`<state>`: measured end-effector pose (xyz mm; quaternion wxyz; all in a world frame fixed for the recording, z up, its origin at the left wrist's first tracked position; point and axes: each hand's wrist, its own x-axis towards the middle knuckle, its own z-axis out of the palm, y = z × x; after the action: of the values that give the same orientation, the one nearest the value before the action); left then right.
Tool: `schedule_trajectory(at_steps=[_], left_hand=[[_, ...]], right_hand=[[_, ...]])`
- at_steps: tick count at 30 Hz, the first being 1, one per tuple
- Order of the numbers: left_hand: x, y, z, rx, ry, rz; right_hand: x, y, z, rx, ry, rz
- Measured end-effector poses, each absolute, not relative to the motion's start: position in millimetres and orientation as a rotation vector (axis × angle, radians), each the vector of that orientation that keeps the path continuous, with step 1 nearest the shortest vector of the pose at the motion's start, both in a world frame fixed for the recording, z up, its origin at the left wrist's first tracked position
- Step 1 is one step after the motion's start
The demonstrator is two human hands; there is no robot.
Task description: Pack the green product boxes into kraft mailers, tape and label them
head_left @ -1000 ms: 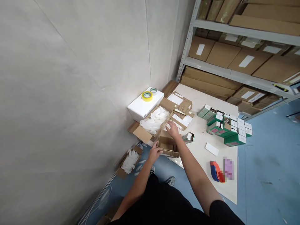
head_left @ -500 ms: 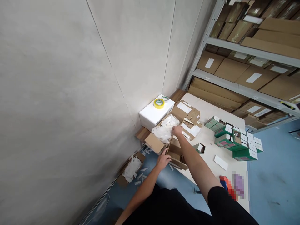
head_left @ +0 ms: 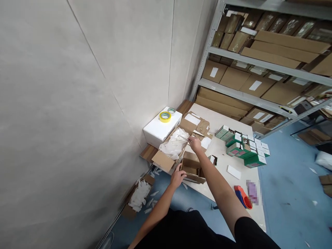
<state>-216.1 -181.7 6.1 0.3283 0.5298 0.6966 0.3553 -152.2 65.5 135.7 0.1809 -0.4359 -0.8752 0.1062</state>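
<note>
My left hand [head_left: 178, 175] is at the near left corner of an open cardboard box [head_left: 194, 177], its fingers closed over the box's edge. Just past that box, my right hand [head_left: 194, 143] is closed in a pinch on a thin pale piece [head_left: 183, 137]. This piece extends over crumpled white plastic packing [head_left: 173, 145], which fills a second open carton with a brown flap [head_left: 163, 160]. A small open box [head_left: 213, 159] stands to the right of my right forearm.
A yellow tape roll [head_left: 165, 117] lies on a white box [head_left: 158, 133] by the wall. Flattened cardboard [head_left: 190, 123], green-and-white boxes [head_left: 234, 148], a white card [head_left: 233, 172] and a red-blue tool [head_left: 242, 196] lie on the table. Shelves [head_left: 259, 100] hold cartons; a packing-filled carton [head_left: 140, 195] stands below.
My right hand has lifted slightly from the white packing, and a thin pale piece now shows at its fingers. My left hand stays on the box edge. The view has turned right.
</note>
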Motion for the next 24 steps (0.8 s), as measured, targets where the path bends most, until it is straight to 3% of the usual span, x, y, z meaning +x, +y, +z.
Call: schedule_trajectory(at_steps=[8,13,18,24], left_hand=[[-193.5,-162.5,6.4,1.456,1.756,0.984],[-157.3,-151.0,10.0,1.486,1.716,0.941],[-106.1,-142.8,17.1,1.570,1.654,0.869],[-37.6,-129.2,11.1,1.626,1.590,0.839]], right_hand=[[-75.9,38.3,141.4,-1.123,-2.157,0.470],[16.0,1.2,140.0,-1.291,-2.092,0.543],[105.7,-40.2,112.9,-1.403,-2.038,0.551],[185.0,-70.5,65.4,-1.561,-2.143,0.911]])
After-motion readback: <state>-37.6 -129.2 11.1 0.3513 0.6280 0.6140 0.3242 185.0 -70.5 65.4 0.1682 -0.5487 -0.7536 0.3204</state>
